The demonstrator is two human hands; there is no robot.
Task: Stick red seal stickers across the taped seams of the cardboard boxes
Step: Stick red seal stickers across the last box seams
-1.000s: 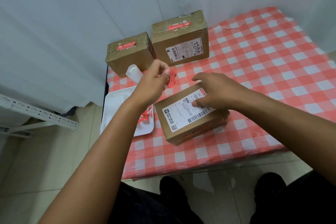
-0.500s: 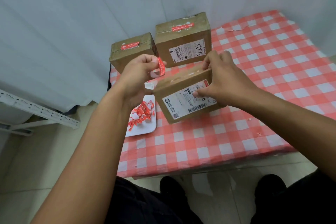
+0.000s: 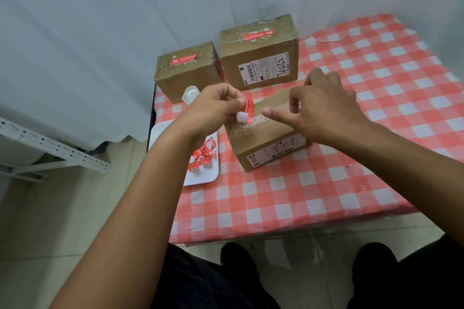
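Now the nearest cardboard box (image 3: 266,138) lies with its taped seam up, turned from label-up a second ago. Left hand (image 3: 213,110) pinches a red seal sticker (image 3: 248,109) just above it; right hand (image 3: 324,105), loosely spread, holds nothing; placement seems next.

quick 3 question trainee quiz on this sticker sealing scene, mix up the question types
1. True or false: both boxes standing at the back already carry a red seal.
2. Which hand holds the red sticker? A) left B) right
3. Fill in: the loose stickers lie on a white ____.

Key
1. True: the small back box and the large back box each show one.
2. A: the left hand pinches the red sticker over the near box; the right hand is beside it.
3. tray
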